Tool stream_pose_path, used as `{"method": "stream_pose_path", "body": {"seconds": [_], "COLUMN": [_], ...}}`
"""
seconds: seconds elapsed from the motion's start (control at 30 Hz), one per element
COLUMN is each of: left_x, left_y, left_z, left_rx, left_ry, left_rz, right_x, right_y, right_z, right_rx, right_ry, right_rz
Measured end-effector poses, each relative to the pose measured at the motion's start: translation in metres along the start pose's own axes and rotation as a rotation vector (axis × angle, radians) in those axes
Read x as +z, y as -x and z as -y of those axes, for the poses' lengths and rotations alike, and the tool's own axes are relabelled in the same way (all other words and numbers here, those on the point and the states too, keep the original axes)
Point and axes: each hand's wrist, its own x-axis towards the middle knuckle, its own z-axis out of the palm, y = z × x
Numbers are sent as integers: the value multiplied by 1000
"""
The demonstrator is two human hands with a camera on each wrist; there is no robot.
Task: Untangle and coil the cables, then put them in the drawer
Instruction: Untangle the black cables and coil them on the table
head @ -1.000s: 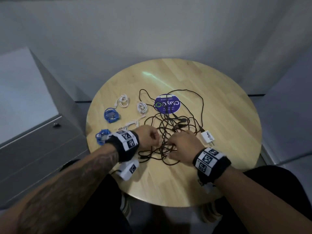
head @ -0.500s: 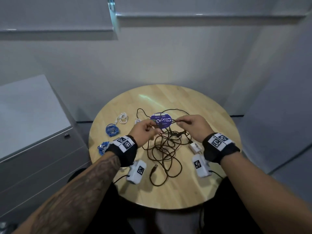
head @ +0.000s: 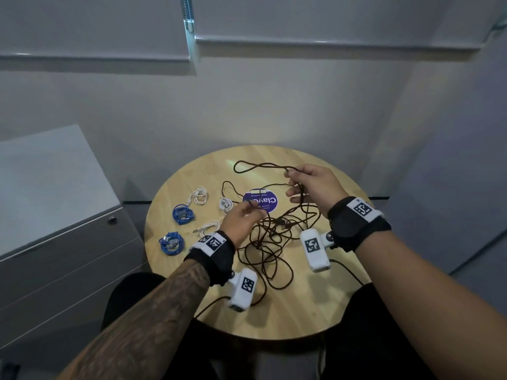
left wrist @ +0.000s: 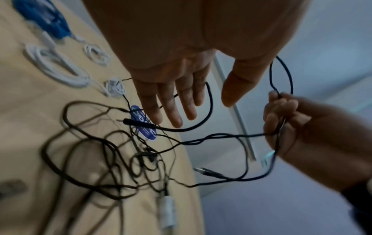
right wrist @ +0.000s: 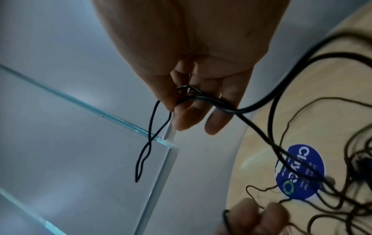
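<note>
A tangle of thin black cable (head: pixel 269 242) lies on the round wooden table (head: pixel 329 311). My right hand (head: pixel 295 185) is raised over the far right of the table. It pinches several strands of the black cable (right wrist: pixel 201 98) between thumb and fingers, and a long loop (head: pixel 260 167) sticks out to the left. My left hand (head: pixel 247 215) hovers by the purple sticker (head: pixel 267 200). Its fingers (left wrist: pixel 171 103) are straight and spread, with a cable strand (left wrist: pixel 210 103) draped behind them. The tangle (left wrist: pixel 120 159) trails down from both hands.
Two blue coiled cables (head: pixel 183 214) (head: pixel 171 242) and three white coiled cables (head: pixel 199 196) (head: pixel 225 204) (head: pixel 208 227) lie on the left of the table. A grey drawer cabinet (head: pixel 68 256), its drawers closed, stands left of the table. A wall lies behind.
My right hand has lifted and pulled back to the right, drawing out a long loop of black cable. My left hand's fingers have straightened from their grip. The head view has tilted up.
</note>
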Motion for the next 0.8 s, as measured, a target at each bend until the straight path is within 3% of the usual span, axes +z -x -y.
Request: {"method": "stream_pose_path", "body": {"seconds": [0.07,0.2,0.23,0.27,0.33,0.43,0.53,0.63,0.8], "left_x": [-4,-4,-2,1,8,22,26,18,-1], "left_y": [-5,-2,-1,-1,0,-2,-4,-9,-10], "left_z": [-8,-31,-34,-36,-39,-44,-42,-39,-31], "left_rx": [48,46,108,175,243,245,274,228,141], "left_ry": [-268,-1103,-1161,-1092,-729,-419,-290,-108,-96], "left_rz": [-11,194,165,142,177,246,152,102,263], "right_x": [0,4,5,7,11,16,13,-4,-37], "right_y": [2,2,2,2,2,2,4,5,-1], "right_z": [4,17,20,24,31,41,56,72,101], "right_rx": [16,55,52,45,23,8,-40,-126,-249], "right_ry": [-32,-244,-275,-296,-342,-442,-456,-426,-501], "right_rz": [10,2,-4,-9,-16,16,30,-51,-155]}}
